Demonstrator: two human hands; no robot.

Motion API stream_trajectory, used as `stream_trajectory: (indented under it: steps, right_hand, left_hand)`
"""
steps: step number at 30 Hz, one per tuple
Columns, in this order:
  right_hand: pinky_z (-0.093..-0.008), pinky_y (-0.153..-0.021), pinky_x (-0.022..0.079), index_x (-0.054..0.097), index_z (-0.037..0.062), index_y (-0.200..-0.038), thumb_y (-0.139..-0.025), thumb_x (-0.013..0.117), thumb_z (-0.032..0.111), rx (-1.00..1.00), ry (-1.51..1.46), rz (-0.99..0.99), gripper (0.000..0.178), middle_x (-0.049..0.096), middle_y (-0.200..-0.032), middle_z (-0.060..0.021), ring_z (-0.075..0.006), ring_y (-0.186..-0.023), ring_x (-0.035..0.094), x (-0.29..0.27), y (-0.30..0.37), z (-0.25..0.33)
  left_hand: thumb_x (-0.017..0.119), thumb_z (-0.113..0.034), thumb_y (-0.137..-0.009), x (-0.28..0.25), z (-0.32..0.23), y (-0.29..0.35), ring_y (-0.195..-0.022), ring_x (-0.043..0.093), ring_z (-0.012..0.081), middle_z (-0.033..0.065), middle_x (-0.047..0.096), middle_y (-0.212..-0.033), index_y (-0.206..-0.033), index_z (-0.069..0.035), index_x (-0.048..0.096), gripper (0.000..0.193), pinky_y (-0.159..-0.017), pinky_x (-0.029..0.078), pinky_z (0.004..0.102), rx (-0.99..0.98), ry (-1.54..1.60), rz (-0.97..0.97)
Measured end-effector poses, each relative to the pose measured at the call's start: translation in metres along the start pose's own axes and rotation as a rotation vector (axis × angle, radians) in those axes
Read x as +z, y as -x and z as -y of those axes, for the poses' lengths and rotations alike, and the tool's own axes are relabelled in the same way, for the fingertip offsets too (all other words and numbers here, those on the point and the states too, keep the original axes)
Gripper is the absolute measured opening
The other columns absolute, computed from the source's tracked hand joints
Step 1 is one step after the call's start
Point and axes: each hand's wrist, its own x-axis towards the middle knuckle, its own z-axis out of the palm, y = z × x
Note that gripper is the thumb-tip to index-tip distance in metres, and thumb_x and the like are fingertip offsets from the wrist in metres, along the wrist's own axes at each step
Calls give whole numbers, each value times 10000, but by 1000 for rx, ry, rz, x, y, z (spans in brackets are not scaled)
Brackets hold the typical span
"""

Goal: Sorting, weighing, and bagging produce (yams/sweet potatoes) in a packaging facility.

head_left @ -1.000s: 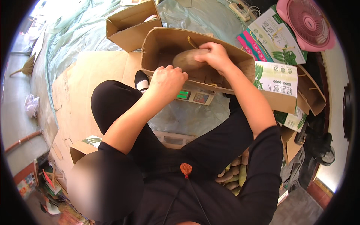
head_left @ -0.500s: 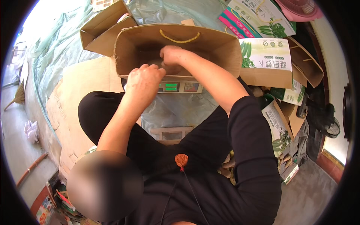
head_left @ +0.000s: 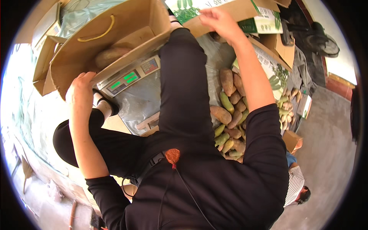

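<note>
An open cardboard gift box (head_left: 92, 32) with a yellow cord handle stands tilted at the far left, on an electronic scale (head_left: 124, 79) with lit green displays. Inside the box lies a brownish radish (head_left: 109, 57); its wall hides part of the contents. My left hand (head_left: 80, 88) is closed on the near left corner of its rim. Out to the right, my right hand (head_left: 220, 23) reaches over a printed cardboard box (head_left: 226, 13), fingers apart and nothing visible in them. Whether it touches that box I cannot tell.
Several brown and green radishes (head_left: 232, 111) are heaped beside my right leg. More printed boxes (head_left: 268, 23) lie at the far right, near a black fan (head_left: 324, 42). Another person (head_left: 295, 184) is at the lower right. A broom (head_left: 26, 170) stands at the left.
My right hand has come out of the gift box and moved to the right. My left hand stays on the rim. The view has swung right, bringing the radish heap into sight.
</note>
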Motion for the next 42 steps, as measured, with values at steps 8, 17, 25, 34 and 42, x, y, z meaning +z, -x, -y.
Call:
stream_trajectory:
  steps: [8,17,25,34,42]
  right_hand:
    - [-357,-810,492,653,47,-993,-737,686,183,602,224,-97,292,668,-951,-152,-270,-907,637,21,175,-258]
    - [-417,-892,456,563,103,-1178,-729,668,179,993,618,320,467,595,-1160,-171,-332,-1057,568,69,304,-267]
    - [-466,-940,379,508,150,-1202,-805,629,213,886,973,493,419,446,-1270,-69,-266,-1246,395,110,324,-259]
    - [-487,-900,378,497,131,-1165,-873,520,358,795,1111,558,370,535,-1213,-77,-288,-1140,506,141,340,-273]
    - [-511,-906,394,492,127,-1173,-825,595,285,889,930,496,396,503,-1244,-96,-310,-1135,508,135,324,-255]
  left_hand:
    - [504,5,-800,8,13,-1,-859,594,326,140,616,-913,-1001,-30,627,239,-755,458,365,-10,54,34]
    - [502,1,-800,5,7,0,-832,593,320,147,605,-876,-976,-24,637,222,-749,455,361,-8,72,20]
    - [495,-33,-819,7,-3,-4,-846,591,321,138,608,-881,-973,-19,638,211,-756,453,355,-63,49,39]
    - [492,19,-767,9,5,4,-852,596,317,116,602,-867,-942,-50,658,251,-756,475,379,-53,63,-26]
    - [545,3,-767,5,5,11,-856,584,303,108,585,-831,-940,-40,654,210,-734,474,382,-30,-7,-9]
